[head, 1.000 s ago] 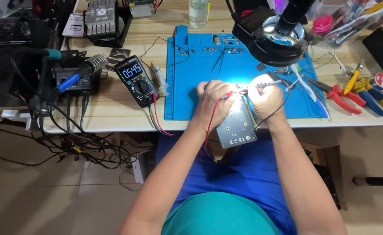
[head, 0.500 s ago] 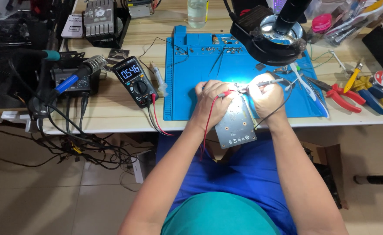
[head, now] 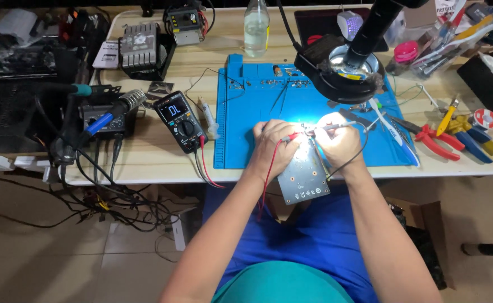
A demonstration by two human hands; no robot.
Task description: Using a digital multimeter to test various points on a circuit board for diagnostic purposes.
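Here, left hand (head: 273, 147) red probe (head: 289, 137), right hand (head: 336, 143) circuit board (head: 302, 175)

A pale wooden bench (head: 145, 163) is seen across the upper half, lit brightly by a black ring lamp (head: 342, 76) at one o'clock. Beige tiled floor (head: 44, 258) is spread at seven o'clock, strewn with tangled black cables (head: 117, 205).

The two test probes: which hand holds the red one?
The left hand holds the red probe, its red lead trailing down past the wrist. The right hand holds the black probe, trailing a black lead.
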